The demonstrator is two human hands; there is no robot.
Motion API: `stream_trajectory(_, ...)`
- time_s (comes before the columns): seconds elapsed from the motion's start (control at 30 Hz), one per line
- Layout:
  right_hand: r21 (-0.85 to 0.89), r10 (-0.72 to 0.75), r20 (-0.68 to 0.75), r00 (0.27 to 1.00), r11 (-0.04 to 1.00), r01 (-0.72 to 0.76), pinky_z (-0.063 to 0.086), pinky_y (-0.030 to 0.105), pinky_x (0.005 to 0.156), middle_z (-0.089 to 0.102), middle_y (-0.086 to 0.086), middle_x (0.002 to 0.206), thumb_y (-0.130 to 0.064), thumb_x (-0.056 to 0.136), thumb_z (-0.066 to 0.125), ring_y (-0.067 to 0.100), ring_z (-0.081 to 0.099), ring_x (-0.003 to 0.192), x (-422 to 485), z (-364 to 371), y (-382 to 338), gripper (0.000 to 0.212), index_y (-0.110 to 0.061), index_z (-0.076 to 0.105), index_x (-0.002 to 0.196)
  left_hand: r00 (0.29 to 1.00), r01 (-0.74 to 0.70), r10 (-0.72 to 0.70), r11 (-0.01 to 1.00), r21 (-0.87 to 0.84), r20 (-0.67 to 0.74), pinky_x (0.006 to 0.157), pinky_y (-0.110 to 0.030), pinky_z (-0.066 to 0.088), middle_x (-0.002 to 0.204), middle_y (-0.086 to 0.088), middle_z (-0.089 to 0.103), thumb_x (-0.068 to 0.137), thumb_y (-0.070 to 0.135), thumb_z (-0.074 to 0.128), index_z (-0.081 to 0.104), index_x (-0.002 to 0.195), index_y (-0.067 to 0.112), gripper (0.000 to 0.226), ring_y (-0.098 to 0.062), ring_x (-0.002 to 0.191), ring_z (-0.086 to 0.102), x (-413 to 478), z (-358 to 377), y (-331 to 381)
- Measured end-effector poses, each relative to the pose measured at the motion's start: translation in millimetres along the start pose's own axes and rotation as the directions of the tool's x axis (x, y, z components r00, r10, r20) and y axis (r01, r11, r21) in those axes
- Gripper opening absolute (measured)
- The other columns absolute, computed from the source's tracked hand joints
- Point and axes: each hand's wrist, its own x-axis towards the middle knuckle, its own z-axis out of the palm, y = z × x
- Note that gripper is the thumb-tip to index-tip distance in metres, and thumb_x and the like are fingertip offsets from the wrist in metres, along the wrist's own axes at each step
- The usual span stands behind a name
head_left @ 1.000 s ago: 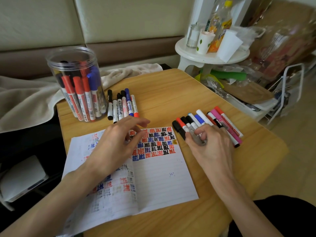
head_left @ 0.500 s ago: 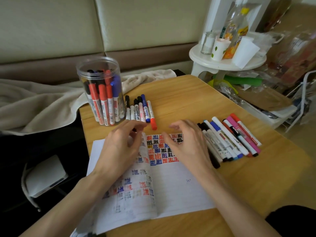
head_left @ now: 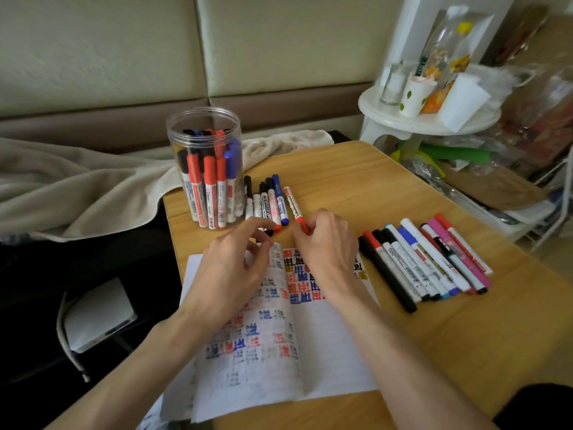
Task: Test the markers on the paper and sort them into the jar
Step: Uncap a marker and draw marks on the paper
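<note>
- Head view, hands: right hand is pinching the capped end of a red marker at the right edge of the small row beside the jar; left hand is hovering half-curled over the paper, holding nothing that I can make out
- Head view, risks: red marker is lying loose on the surface with only its tip gripped, so it is likely slipping or rolling if lifted from there; a sweeping wrist is liable to scatter the small row; the jar is standing near the surface edge, packed, and a nudge could tip it
- Head view, unclear: right fingertips are hiding the cap; the untested row at right is overlapping, count uncertain; paper's lower edge is cut off by the forearms
</note>
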Motion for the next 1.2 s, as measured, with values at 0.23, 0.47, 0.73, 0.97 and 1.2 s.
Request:
stream_trajectory(0.23, 0.441, 0.074, 0.073, 0.995, 0.892, -0.098, 0.054, 0.028, 0.056, 0.069, -0.009, 0.072, -0.041, 0.097, 0.071, 0.008, 0.068, 0.06, -6, -42, 2, 0.023, -0.021, 0.072, 0.085, 0.999, -0.019, 0.021, 0.997, 0.081, -0.028, 0.071, -0.027, 0.055, 0.087, 0.018, 0.071, 0.101, 0.031, 0.057, 0.072, 0.117, 0.027, 0.023, -0.002, 0.077, 0.066, 7, 12, 9)
stream_trajectory(0.47, 0.641, -0.018, 0.158, 0.987, 0.763, -0.088, 0.058, 0.029, 0.07, 0.076, -0.008, 0.079, -0.031, 0.094, 0.076, 0.008, 0.071, 0.075, -45, -51, 29, 0.014, -0.018, 0.078, 0.089, 0.995, 0.06, -0.038, 0.965, -0.254, 0.09, 0.067, -0.032, 0.057, 0.078, 0.008, 0.075, 0.104, 0.041, 0.054, 0.076, 0.091, 0.025, 0.031, -0.007, 0.074, 0.071, 16, 32, 33)
stream_trajectory(0.73, 0.71, -0.036, 0.223, 0.974, 0.691, -0.137, 0.057, 0.02, 0.084, 0.078, -0.012, 0.098, -0.036, 0.093, 0.076, 0.001, 0.071, 0.096, -66, -79, 53, 0.024, -0.021, 0.078, 0.112, 0.992, -0.068, 0.081, 0.989, -0.132, 0.098, 0.068, -0.016, 0.055, 0.081, 0.014, 0.074, 0.095, 0.042, 0.064, 0.069, 0.101, 0.025, 0.019, 0.003, 0.075, 0.07, 12, 38, 37)
stream_trajectory(0.97, 0.781, 0.043, 0.191, 0.981, 0.598, -0.178, 0.052, 0.019, 0.066, 0.072, 0.001, 0.069, -0.036, 0.095, 0.073, 0.007, 0.066, 0.065, -67, -86, 55, 0.034, -0.009, 0.068, 0.075, 0.912, -0.341, 0.33, 0.94, 0.0, 0.241, 0.068, -0.016, 0.042, 0.085, 0.018, 0.065, 0.094, 0.055, 0.056, 0.067, 0.105, 0.029, 0.03, -0.002, 0.077, 0.059, 4, 34, 32)
stream_trajectory(1.2, 0.816, 0.078, 0.208, 0.975, 0.536, -0.217, 0.055, 0.02, 0.068, 0.075, 0.006, 0.073, -0.038, 0.093, 0.072, 0.009, 0.068, 0.067, -67, -102, 55, 0.039, -0.001, 0.073, 0.081, 0.891, -0.273, 0.299, 0.954, -0.122, 0.343, 0.06, -0.034, 0.043, 0.069, 0.003, 0.062, 0.104, 0.051, 0.045, 0.065, 0.088, 0.027, 0.035, -0.022, 0.065, 0.057, 8, 26, 37)
